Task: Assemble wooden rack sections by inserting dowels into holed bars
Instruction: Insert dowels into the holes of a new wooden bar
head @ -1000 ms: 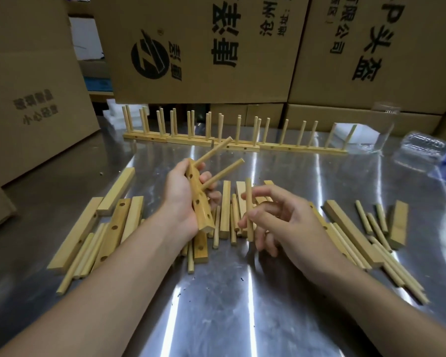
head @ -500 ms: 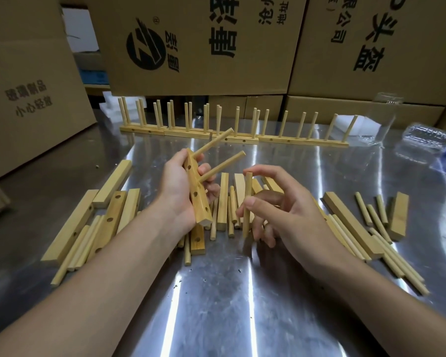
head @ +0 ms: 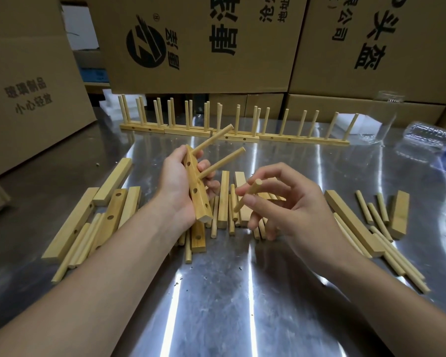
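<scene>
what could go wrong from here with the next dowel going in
1. The right hand only pinches the short round wooden dowel at its fingertips; it could slip or go in crooked.
2. The left hand holds the pale holed wooden bar in the air, fingers curled beside its two inserted dowels; they may block the next hole.
3. Loose dowels lie on the shiny metal table under both hands; a bump could roll them.
</scene>
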`<action>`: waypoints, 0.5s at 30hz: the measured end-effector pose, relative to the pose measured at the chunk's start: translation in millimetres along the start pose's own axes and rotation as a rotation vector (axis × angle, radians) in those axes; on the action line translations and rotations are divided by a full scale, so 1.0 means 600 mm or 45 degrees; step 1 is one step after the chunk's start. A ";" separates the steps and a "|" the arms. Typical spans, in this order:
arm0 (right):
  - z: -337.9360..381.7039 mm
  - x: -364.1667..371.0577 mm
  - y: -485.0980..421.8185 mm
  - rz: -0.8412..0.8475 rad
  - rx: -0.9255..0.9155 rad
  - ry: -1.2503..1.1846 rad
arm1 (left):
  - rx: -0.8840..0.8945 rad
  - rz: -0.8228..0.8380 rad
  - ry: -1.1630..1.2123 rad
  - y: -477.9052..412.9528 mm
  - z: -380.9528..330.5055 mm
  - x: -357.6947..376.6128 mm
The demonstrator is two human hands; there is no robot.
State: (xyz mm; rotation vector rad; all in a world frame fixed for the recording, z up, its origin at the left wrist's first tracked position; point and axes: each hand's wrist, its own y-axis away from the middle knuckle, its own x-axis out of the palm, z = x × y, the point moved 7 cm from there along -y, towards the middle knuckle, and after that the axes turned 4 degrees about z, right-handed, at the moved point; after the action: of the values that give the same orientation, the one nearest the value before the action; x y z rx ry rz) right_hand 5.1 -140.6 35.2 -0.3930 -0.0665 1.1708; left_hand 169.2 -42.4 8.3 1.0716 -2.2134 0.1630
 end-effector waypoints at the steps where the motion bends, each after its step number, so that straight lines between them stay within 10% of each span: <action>1: -0.002 -0.002 0.000 -0.013 0.037 -0.055 | -0.001 -0.003 0.002 0.000 -0.001 0.000; 15: -0.043 -0.015 0.013 -0.277 0.639 -0.889 | -0.025 0.007 0.051 0.002 0.001 0.001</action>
State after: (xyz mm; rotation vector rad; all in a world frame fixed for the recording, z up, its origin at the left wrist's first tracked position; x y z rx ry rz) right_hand 1.5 -152.9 10.0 0.4670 -0.4022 1.0183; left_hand 167.5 -42.3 8.6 1.0432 -2.1783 0.1633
